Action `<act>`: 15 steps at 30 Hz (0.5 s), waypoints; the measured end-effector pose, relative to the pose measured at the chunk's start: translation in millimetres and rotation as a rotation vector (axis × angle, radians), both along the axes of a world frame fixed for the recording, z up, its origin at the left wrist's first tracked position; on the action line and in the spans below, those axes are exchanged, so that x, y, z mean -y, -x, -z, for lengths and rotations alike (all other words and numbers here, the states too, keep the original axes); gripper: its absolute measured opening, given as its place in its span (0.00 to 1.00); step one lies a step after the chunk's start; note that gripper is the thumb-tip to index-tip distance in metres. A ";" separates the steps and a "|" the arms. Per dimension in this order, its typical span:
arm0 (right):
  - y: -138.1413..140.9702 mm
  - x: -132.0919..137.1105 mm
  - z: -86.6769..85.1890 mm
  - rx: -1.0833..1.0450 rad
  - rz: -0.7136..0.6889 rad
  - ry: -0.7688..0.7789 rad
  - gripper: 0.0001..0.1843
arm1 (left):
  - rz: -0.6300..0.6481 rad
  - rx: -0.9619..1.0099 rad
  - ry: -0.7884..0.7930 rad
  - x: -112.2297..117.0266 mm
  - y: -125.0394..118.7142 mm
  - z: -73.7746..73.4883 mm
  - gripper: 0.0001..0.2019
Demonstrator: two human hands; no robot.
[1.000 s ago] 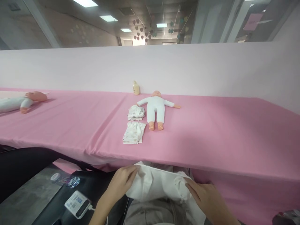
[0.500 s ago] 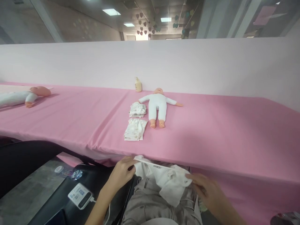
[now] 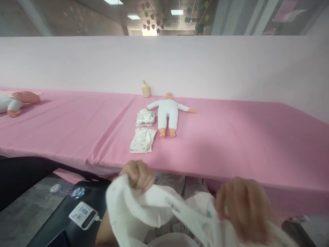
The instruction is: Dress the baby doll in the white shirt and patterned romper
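My left hand [image 3: 138,174] is closed on the upper edge of a white garment [image 3: 144,212] that I hold over my lap, in front of the pink table's edge. My right hand [image 3: 244,209] is raised and blurred, closed on the garment's other side. Farther out on the pink tablecloth [image 3: 231,137] a baby doll in white [image 3: 167,112] lies on its back. Left of the doll sit two folded patterned cloths [image 3: 145,117], [image 3: 143,140]. A small cream bottle [image 3: 145,89] stands behind them against the partition.
A second doll [image 3: 15,101] lies at the far left of the table. A pale partition wall [image 3: 231,68] runs behind the table. To my lower left are a black chair [image 3: 25,175] and a white power bank [image 3: 83,215] with a cable.
Both hands have lifted the white garment from my lap and spread it wider. The right hand rose sharply and is now blurred. The view has shifted slightly.
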State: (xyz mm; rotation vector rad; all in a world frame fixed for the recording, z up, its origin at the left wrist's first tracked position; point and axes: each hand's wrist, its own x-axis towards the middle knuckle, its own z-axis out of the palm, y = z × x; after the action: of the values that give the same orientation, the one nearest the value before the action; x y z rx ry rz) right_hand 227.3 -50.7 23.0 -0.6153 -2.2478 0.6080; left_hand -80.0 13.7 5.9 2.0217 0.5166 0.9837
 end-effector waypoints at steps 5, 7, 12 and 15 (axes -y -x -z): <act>29.9 -29.1 -37.8 0.458 0.356 -0.406 0.17 | -0.203 -0.516 -0.415 -5.1 -24.0 -45.7 0.23; 36.3 -34.2 -44.4 0.583 0.423 -0.513 0.19 | -0.293 -0.586 -0.586 -4.2 -31.6 -52.6 0.19; 39.6 -28.6 -46.8 0.664 0.483 -0.492 0.16 | -0.445 -0.707 -0.727 3.7 -41.9 -55.8 0.16; 45.4 -19.0 -48.7 0.737 0.513 -0.327 0.12 | -0.488 -0.792 -0.630 11.6 -48.4 -57.5 0.10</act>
State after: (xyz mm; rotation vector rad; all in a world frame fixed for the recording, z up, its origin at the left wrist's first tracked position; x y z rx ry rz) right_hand 181.9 -31.7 71.6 -1.3384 -2.5910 -0.2980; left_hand -31.6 2.2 63.4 2.9417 1.2915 0.6024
